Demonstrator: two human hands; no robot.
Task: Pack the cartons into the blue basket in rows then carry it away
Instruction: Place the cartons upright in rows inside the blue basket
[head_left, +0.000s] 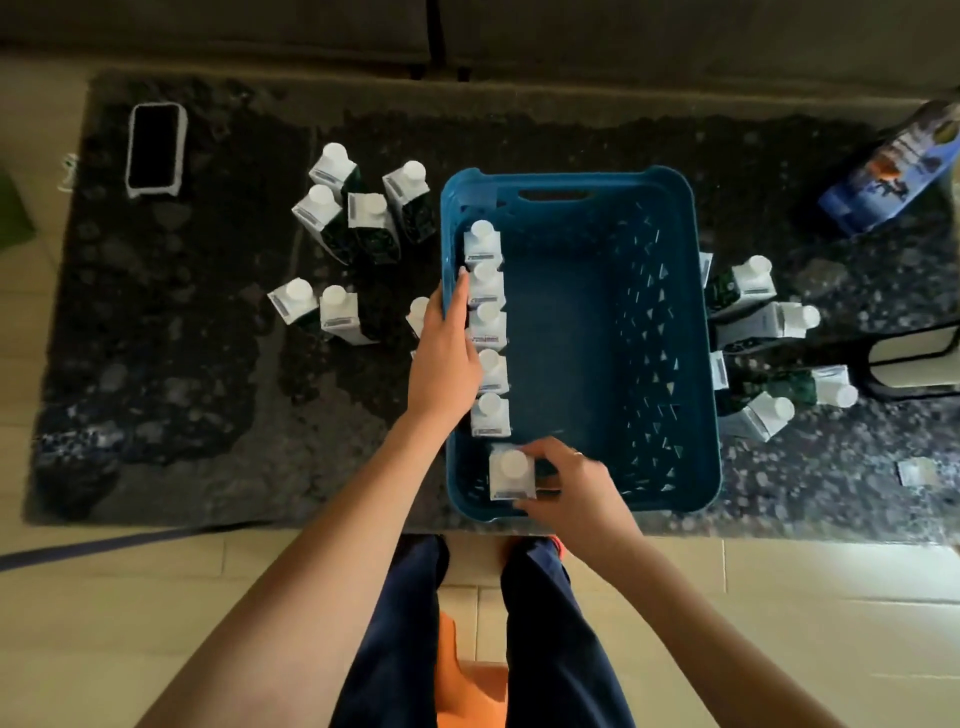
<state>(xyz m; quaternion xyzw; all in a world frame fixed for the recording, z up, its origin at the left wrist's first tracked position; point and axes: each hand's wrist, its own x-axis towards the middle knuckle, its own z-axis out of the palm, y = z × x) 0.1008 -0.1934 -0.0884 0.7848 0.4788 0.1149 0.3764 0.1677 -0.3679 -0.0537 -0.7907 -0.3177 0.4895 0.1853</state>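
The blue basket (571, 182) is sitting on the dark speckled counter (208, 364) with its long axis running near to far, straight ahead of the person. Along its left wall a row of five cartons (485, 332) is standing upright, caps up, following that same axis.

The right hand (569, 480) is gripping a sixth carton (511, 474) at the near left corner of the basket, fingers curled round its right side. This carton is sitting at the near end of the row but slightly right of its line, and I cannot tell whether it is resting on the basket floor. The gap it is meant for lies just far and left of the right hand, so that hand is the nearer one for seating it.

The left hand (447, 353) is lying with straight fingers along the left rim, fingertips reaching over the wall beside the second carton from the far end. It is clasping nothing, and seems to be steadying the basket or the row.

Loose cartons are waiting on both sides: a standing group (363, 218) left of the basket, far from the person, two more (317, 309) nearer, and a tumbled cluster (769, 338) just right of the basket, some lying on their sides. The rest of the basket floor is open to the right of the row, so the next row would probably start there, with the right-hand cluster closest to the right hand.
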